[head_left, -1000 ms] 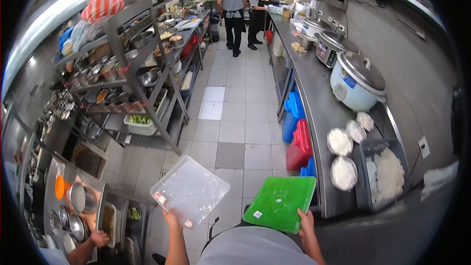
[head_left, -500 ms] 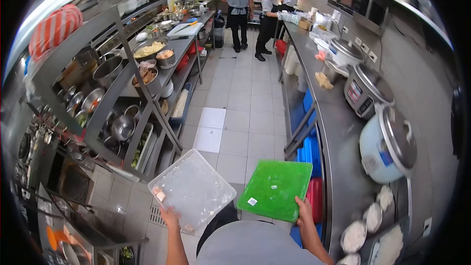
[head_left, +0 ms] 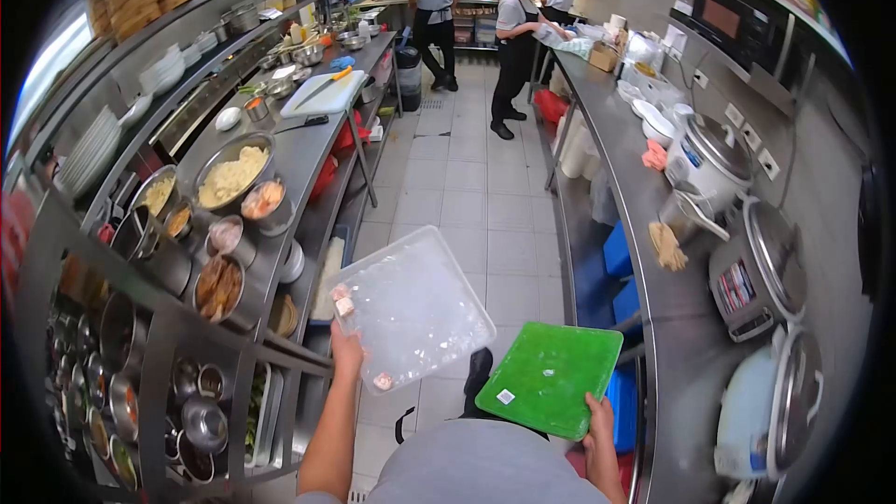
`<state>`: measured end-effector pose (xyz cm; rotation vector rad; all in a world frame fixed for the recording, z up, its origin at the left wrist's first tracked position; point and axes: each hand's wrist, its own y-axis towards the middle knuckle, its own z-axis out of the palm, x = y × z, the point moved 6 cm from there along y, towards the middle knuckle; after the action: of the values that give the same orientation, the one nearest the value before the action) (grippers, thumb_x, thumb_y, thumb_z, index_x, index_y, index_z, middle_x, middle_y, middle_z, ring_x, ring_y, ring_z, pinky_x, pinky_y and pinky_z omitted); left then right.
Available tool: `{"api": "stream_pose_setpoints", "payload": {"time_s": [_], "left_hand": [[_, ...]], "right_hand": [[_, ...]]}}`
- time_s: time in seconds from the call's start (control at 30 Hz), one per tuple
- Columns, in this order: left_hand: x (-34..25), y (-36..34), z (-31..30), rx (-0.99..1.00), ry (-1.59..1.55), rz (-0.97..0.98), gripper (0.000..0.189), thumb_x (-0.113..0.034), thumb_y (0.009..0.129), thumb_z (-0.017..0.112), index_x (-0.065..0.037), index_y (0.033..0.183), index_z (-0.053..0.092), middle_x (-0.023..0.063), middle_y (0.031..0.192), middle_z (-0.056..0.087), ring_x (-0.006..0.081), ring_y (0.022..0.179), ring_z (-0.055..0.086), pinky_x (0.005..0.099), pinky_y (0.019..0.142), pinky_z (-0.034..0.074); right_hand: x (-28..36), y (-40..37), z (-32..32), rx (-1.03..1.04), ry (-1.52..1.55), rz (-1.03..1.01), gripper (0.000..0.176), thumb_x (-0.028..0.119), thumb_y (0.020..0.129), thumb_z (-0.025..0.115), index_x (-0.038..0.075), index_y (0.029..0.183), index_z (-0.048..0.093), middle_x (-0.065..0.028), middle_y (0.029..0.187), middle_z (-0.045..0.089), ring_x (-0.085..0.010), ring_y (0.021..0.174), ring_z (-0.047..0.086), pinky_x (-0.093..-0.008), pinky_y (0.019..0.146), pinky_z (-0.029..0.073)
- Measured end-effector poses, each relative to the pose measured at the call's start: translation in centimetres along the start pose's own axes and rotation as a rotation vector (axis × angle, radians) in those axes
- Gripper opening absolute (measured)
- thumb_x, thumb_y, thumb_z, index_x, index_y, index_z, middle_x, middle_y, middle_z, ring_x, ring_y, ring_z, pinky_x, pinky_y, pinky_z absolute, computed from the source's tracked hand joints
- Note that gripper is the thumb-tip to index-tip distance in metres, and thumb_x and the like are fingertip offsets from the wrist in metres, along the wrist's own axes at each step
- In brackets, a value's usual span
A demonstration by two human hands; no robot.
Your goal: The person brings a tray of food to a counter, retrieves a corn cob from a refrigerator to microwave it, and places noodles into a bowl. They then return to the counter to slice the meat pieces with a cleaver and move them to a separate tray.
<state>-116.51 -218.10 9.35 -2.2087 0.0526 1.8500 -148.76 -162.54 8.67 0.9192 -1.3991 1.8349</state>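
My left hand (head_left: 347,355) grips the left edge of a translucent white plastic tray (head_left: 420,299). A few pinkish-white lumps (head_left: 343,305) lie on it near that edge, with another lump (head_left: 383,381) at its lower corner and white smears across the middle. In my right hand (head_left: 600,420) is a green plastic lid or tray (head_left: 555,373), held by its lower right corner. It carries a small white label and a few white specks. Both pieces are tilted in front of my body, apart from each other.
On the left, a steel counter (head_left: 313,145) bears bowls of food, a knife (head_left: 331,81) and a white cutting board (head_left: 324,95). A steel counter (head_left: 667,345) on the right holds several cookers (head_left: 756,257). Several people (head_left: 513,47) stand at the far end of the tiled aisle (head_left: 453,177).
My viewpoint has moved forward along the aisle, and the counters now appear nearer. Both hands keep hold of their pieces. The person at the far left has shifted leftward in view.
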Motion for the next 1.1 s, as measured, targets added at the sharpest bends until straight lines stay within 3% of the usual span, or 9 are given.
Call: {"api": "stream_pose_setpoints", "payload": {"time_s": [0.03, 0.13, 0.23, 0.4, 0.5, 0.67, 0.93, 1.03, 1.1], "left_hand": [[-2.5, 2.2, 3.2, 0.070, -0.019, -0.125, 0.059, 0.005, 0.092, 0.052, -0.010, 0.149, 0.045, 0.0115, 0.108, 0.066, 0.0167, 0.070, 0.064, 0.0324, 0.050, 0.052], [-6.2, 11.2, 8.2, -0.057, -0.133, -0.080, 0.057, 0.005, 0.093, 0.049, -0.011, 0.148, 0.045, 0.0128, 0.110, 0.066, 0.0188, 0.065, 0.063, 0.0331, 0.048, 0.052], [-9.6, 18.6, 12.0, -0.046, -0.120, -0.058, 0.058, 0.006, 0.093, 0.047, -0.012, 0.148, 0.044, 0.0125, 0.109, 0.065, 0.0182, 0.060, 0.060, 0.0325, 0.046, 0.050], [-13.4, 32.3, 14.5, -0.180, -0.307, -0.066, 0.058, 0.006, 0.093, 0.047, -0.014, 0.147, 0.042, 0.0109, 0.104, 0.063, 0.0162, 0.057, 0.058, 0.0318, 0.043, 0.049], [-12.4, 41.4, 15.9, -0.124, -0.342, -0.124, 0.057, 0.003, 0.091, 0.050, -0.013, 0.145, 0.042, 0.0123, 0.106, 0.062, 0.0207, 0.062, 0.062, 0.0338, 0.043, 0.050], [-15.2, 54.8, 16.2, -0.252, -0.500, -0.112, 0.055, 0.000, 0.091, 0.056, -0.011, 0.143, 0.046, 0.0108, 0.113, 0.063, 0.0219, 0.083, 0.066, 0.0385, 0.060, 0.058], [-22.9, 76.9, 13.0, -0.414, -0.575, -0.124, 0.054, -0.003, 0.090, 0.060, -0.011, 0.142, 0.049, 0.0093, 0.108, 0.063, 0.0226, 0.083, 0.066, 0.0385, 0.064, 0.057], [-26.9, 84.8, 13.3, -0.560, -0.575, -0.097, 0.053, -0.004, 0.090, 0.060, -0.011, 0.142, 0.049, 0.0090, 0.107, 0.063, 0.0229, 0.081, 0.065, 0.0380, 0.063, 0.057], [-29.4, 86.3, 13.8, -0.685, -0.596, -0.056, 0.052, -0.004, 0.091, 0.060, -0.011, 0.142, 0.050, 0.0096, 0.109, 0.064, 0.0236, 0.079, 0.066, 0.0374, 0.062, 0.057]], "right_hand": [[1.4, 4.1, 2.4, 0.020, -0.026, -0.026, 0.039, 0.017, 0.101, 0.068, -0.003, 0.133, 0.059, -0.0160, 0.118, 0.071, -0.0275, 0.102, 0.071, -0.0419, 0.088, 0.059], [7.0, 14.0, 11.3, 0.080, -0.059, -0.057, 0.040, 0.017, 0.101, 0.067, -0.003, 0.135, 0.058, -0.0159, 0.118, 0.071, -0.0271, 0.103, 0.071, -0.0414, 0.089, 0.058], [13.4, 23.0, 21.1, 0.129, -0.083, -0.059, 0.040, 0.017, 0.101, 0.068, -0.003, 0.134, 0.057, -0.0164, 0.119, 0.070, -0.0270, 0.104, 0.070, -0.0405, 0.090, 0.058], [20.9, 36.0, 36.8, 0.178, -0.136, -0.074, 0.040, 0.016, 0.101, 0.068, -0.004, 0.134, 0.056, -0.0163, 0.118, 0.069, -0.0262, 0.103, 0.070, -0.0396, 0.089, 0.057], [24.0, 42.6, 47.2, 0.290, -0.101, -0.085, 0.039, 0.017, 0.102, 0.067, -0.003, 0.134, 0.056, -0.0158, 0.118, 0.070, -0.0259, 0.103, 0.070, -0.0394, 0.088, 0.058], [25.9, 52.7, 64.0, 0.324, -0.073, -0.047, 0.039, 0.021, 0.103, 0.066, 0.001, 0.136, 0.060, -0.0136, 0.121, 0.070, -0.0283, 0.107, 0.070, -0.0431, 0.092, 0.058], [32.3, 66.2, 89.6, 0.404, 0.008, 0.034, 0.043, 0.027, 0.104, 0.065, 0.001, 0.138, 0.060, -0.0144, 0.126, 0.069, -0.0294, 0.111, 0.070, -0.0418, 0.092, 0.059], [34.7, 76.5, 104.5, 0.502, 0.072, 0.083, 0.046, 0.030, 0.104, 0.065, 0.002, 0.140, 0.058, -0.0139, 0.128, 0.068, -0.0288, 0.111, 0.070, -0.0424, 0.094, 0.059], [35.8, 81.7, 113.2, 0.571, 0.077, 0.117, 0.047, 0.030, 0.105, 0.065, 0.002, 0.141, 0.057, -0.0138, 0.130, 0.068, -0.0286, 0.113, 0.069, -0.0432, 0.096, 0.059]]}}
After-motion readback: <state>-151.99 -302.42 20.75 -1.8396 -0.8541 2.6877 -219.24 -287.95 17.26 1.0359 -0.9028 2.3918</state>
